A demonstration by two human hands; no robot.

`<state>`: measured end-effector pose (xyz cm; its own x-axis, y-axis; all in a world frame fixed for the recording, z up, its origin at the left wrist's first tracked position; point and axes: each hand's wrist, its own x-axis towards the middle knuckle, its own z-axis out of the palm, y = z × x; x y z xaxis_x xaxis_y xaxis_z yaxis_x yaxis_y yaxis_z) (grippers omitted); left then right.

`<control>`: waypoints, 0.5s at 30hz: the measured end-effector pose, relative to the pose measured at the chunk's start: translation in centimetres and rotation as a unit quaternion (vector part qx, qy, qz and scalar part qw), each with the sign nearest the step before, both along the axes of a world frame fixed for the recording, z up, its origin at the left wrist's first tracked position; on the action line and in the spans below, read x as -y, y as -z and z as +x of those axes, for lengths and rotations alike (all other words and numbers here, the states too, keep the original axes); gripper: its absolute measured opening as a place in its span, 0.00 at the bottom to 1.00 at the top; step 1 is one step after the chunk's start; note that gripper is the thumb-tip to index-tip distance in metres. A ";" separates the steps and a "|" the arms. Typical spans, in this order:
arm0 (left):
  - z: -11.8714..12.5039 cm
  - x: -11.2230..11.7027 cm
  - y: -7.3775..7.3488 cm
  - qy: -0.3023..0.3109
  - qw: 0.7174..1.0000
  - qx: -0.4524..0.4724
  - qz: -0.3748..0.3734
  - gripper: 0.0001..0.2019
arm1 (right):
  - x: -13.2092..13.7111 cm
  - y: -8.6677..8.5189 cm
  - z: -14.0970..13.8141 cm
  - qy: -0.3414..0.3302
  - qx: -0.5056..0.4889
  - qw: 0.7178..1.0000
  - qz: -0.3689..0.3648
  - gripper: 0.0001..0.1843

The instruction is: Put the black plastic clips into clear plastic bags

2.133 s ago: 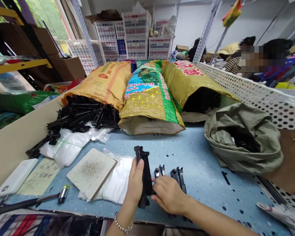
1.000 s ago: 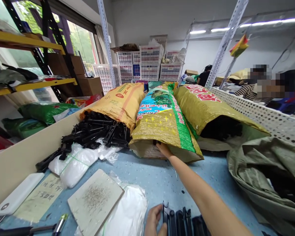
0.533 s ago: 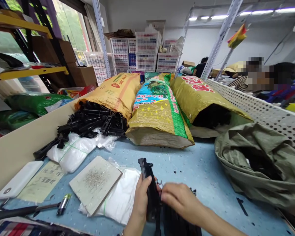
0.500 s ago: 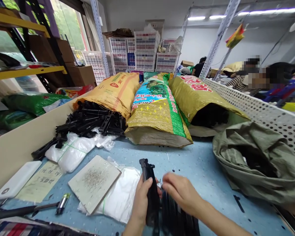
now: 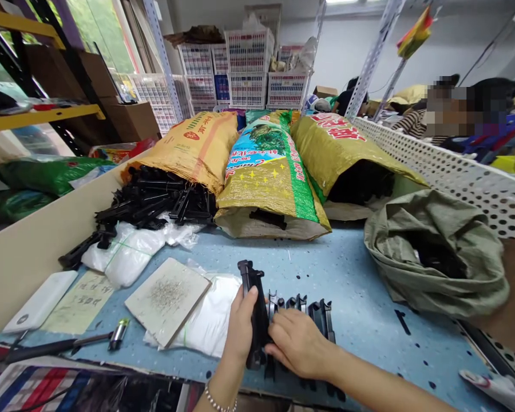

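My left hand [image 5: 241, 320] is wrapped around a long black plastic part [image 5: 254, 303], held tilted with its notched end pointing away from me. Against the right side of this part, my right hand [image 5: 298, 341] is closed with curled fingers. Whatever its fingertips pinch is hidden. Under and behind the right hand, several similar black parts [image 5: 325, 320] lie side by side on the blue tabletop [image 5: 352, 263].
Left of my hands, a square tile [image 5: 165, 300] rests on white plastic bags [image 5: 210, 326]; a hammer [image 5: 119, 335] lies nearby. Woven sacks [image 5: 274, 194] line the back, one spilling black parts [image 5: 154, 197]. A green cloth sack [image 5: 438, 257] stands right. Another person [image 5: 450, 111] sits beyond the perforated panel.
The view has tilted downward. My right hand has moved down and inward against the held part, uncovering the ends of the parts lying behind it. The left hand keeps its hold.
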<state>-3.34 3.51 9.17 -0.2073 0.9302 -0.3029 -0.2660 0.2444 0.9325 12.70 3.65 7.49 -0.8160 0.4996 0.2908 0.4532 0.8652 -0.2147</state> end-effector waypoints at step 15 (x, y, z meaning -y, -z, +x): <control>1.8 3.0 10.7 0.041 0.959 -0.275 0.059 0.26 | -25.2 -2.4 -2.6 0.384 0.012 0.908 -0.170 0.17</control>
